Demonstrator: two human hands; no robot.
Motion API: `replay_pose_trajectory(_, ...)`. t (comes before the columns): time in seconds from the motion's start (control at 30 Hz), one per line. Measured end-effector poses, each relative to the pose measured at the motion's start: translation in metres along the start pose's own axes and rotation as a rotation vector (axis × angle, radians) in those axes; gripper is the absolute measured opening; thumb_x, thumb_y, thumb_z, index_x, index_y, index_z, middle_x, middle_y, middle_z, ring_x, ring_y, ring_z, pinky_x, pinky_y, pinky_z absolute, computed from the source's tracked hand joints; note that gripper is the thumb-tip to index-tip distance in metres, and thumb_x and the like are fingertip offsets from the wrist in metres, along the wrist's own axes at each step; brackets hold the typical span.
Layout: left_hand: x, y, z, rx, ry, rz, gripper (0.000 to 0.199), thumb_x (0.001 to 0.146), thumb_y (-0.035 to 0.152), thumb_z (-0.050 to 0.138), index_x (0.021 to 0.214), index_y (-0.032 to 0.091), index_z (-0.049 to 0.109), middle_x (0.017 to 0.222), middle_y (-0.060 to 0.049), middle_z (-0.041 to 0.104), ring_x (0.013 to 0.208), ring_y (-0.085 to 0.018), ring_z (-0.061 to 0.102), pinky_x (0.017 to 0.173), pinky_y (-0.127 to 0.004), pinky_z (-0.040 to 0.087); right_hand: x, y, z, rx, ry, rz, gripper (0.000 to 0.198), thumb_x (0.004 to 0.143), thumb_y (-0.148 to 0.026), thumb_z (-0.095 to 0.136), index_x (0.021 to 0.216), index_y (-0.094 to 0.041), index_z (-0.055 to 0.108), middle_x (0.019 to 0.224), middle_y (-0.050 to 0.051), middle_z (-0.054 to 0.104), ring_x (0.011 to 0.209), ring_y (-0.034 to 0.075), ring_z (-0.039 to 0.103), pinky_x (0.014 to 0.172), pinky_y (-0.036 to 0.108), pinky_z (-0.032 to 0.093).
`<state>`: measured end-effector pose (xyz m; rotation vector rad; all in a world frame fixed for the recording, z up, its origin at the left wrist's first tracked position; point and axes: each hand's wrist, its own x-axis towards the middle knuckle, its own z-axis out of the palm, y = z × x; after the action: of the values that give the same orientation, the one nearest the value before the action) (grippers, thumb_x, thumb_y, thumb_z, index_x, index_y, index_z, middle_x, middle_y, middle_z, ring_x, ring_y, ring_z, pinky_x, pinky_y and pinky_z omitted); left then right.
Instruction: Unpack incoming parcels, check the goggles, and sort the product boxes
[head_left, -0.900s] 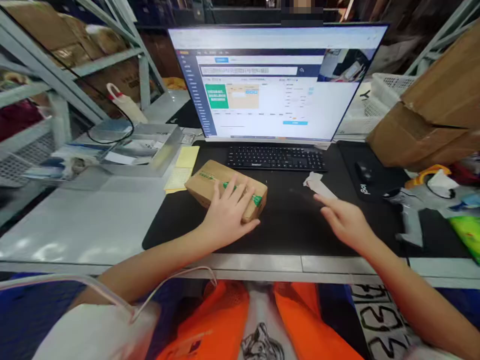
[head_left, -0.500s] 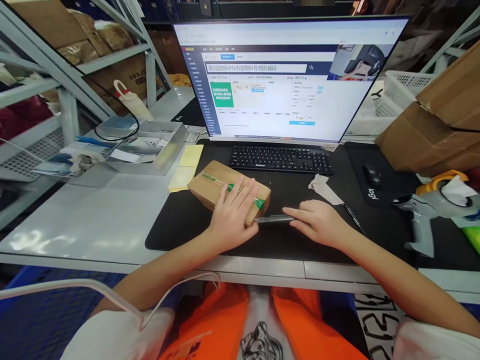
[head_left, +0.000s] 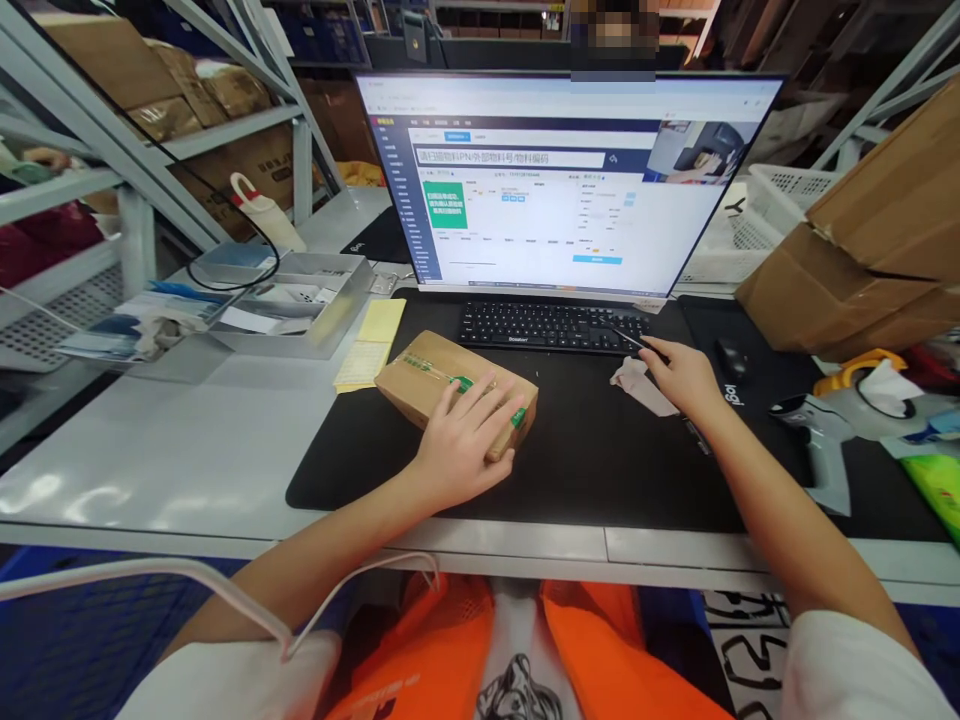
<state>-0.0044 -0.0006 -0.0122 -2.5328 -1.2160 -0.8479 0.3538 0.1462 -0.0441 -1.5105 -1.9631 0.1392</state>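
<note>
A small brown cardboard box [head_left: 420, 380] with green-printed tape lies on the black desk mat [head_left: 577, 460]. My left hand [head_left: 465, 435] rests across its top near the right end, fingers spread, with the thumb at the near edge. Over the keyboard's right end, my right hand [head_left: 679, 375] is closed around a utility knife [head_left: 631, 338]. Only a thin front part of the knife shows, pointing up and left; the rest is hidden in the fist. Crumpled whitish paper [head_left: 643, 388] lies just below that hand, and a pen [head_left: 696, 434] lies partly under the wrist.
Behind the keyboard [head_left: 525, 326] stands a lit monitor [head_left: 517, 250]. Yellow paper slips [head_left: 370, 350] and a grey tray [head_left: 337, 300] are left. On the right are a mouse [head_left: 731, 360], a scanner [head_left: 825, 455], a tape dispenser [head_left: 855, 375] and a large carton [head_left: 825, 290].
My right hand has moved the knife away from the box's near right corner, up and right to the keyboard. My left hand stays on the box. The view has tilted slightly upward.
</note>
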Motion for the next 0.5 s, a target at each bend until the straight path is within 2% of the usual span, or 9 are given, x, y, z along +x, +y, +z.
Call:
replay_pose_trajectory(0.03, -0.002, -0.001, -0.001, -0.013, 0.024, 0.02, 0.048, 0.086, 0.026, 0.064, 0.133, 0.017, 0.063, 0.145, -0.015, 0.062, 0.141, -0.037, 0.051, 0.121, -0.058, 0.027, 0.002, 0.001, 0.002, 0.07, 0.01, 0.091, 0.051, 0.094, -0.053, 0.053, 0.116, -0.013, 0.077, 0.104, 0.016, 0.076, 0.094, 0.029, 0.069, 0.085, 0.04, 0.051)
replay_pose_trajectory(0.1, -0.011, -0.006, -0.006, -0.056, 0.089, 0.076, 0.038, 0.086, 0.024, 0.065, 0.123, 0.019, 0.068, 0.137, -0.013, 0.068, 0.138, -0.036, 0.055, 0.123, -0.062, 0.023, -0.001, -0.013, 0.009, 0.276, -0.042, 0.185, 0.055, 0.091, -0.062, 0.054, 0.107, -0.014, 0.075, 0.09, 0.012, 0.074, 0.082, 0.026, 0.067, 0.078, 0.038, 0.05)
replay_pose_trajectory(0.2, -0.041, -0.024, -0.021, -0.134, 0.171, 0.135, 0.031, 0.087, 0.018, 0.064, 0.116, 0.023, 0.071, 0.13, -0.009, 0.072, 0.139, -0.033, 0.054, 0.125, -0.064, 0.021, -0.012, -0.062, 0.027, 0.627, -0.231, 0.203, 0.058, 0.086, -0.074, 0.055, 0.093, -0.019, 0.069, 0.067, 0.002, 0.06, 0.065, 0.018, 0.056, 0.066, 0.032, 0.046)
replay_pose_trajectory(0.27, -0.072, -0.043, -0.034, -0.183, 0.214, 0.085, 0.03, 0.088, 0.014, 0.061, 0.112, 0.027, 0.073, 0.13, -0.006, 0.072, 0.141, -0.03, 0.052, 0.125, -0.061, 0.027, -0.013, -0.102, 0.044, 0.863, -0.363, 0.217, 0.06, 0.082, -0.079, 0.058, 0.088, -0.02, 0.067, 0.069, 0.001, 0.058, 0.067, 0.017, 0.056, 0.065, 0.031, 0.046)
replay_pose_trajectory(0.33, -0.106, -0.063, -0.043, -0.257, 0.306, -0.105, 0.027, 0.092, 0.015, 0.059, 0.108, 0.03, 0.075, 0.137, -0.003, 0.068, 0.143, -0.029, 0.05, 0.123, -0.057, 0.034, -0.005, -0.141, 0.064, 1.042, -0.448, 0.218, 0.061, 0.079, -0.081, 0.062, 0.087, -0.02, 0.067, 0.085, 0.005, 0.066, 0.081, 0.02, 0.062, 0.071, 0.031, 0.049)
replay_pose_trajectory(0.37, -0.123, -0.072, -0.046, -0.309, 0.392, -0.258, 0.024, 0.094, 0.018, 0.059, 0.106, 0.031, 0.076, 0.142, -0.002, 0.065, 0.145, -0.029, 0.048, 0.122, -0.056, 0.036, 0.002, -0.16, 0.075, 1.095, -0.466, 0.201, 0.06, 0.078, -0.08, 0.063, 0.088, -0.021, 0.068, 0.095, 0.007, 0.069, 0.092, 0.021, 0.064, 0.077, 0.032, 0.05)
replay_pose_trajectory(0.43, -0.151, -0.084, -0.047, -0.414, 0.646, -0.621, 0.02, 0.097, 0.029, 0.062, 0.113, 0.031, 0.074, 0.147, -0.004, 0.06, 0.144, -0.03, 0.049, 0.122, -0.057, 0.037, 0.015, -0.197, 0.096, 1.162, -0.499, 0.165, 0.056, 0.079, -0.078, 0.065, 0.087, -0.022, 0.068, 0.112, 0.006, 0.069, 0.111, 0.023, 0.061, 0.092, 0.034, 0.05)
replay_pose_trajectory(0.5, -0.172, -0.085, -0.042, -0.47, 0.864, -0.948, 0.036, 0.097, 0.043, 0.063, 0.13, 0.029, 0.067, 0.15, -0.009, 0.057, 0.143, -0.031, 0.051, 0.122, -0.057, 0.037, 0.024, -0.227, 0.115, 1.236, -0.606, 0.198, 0.051, 0.079, -0.074, 0.067, 0.086, -0.023, 0.065, 0.116, 0.004, 0.068, 0.119, 0.023, 0.058, 0.101, 0.037, 0.048)
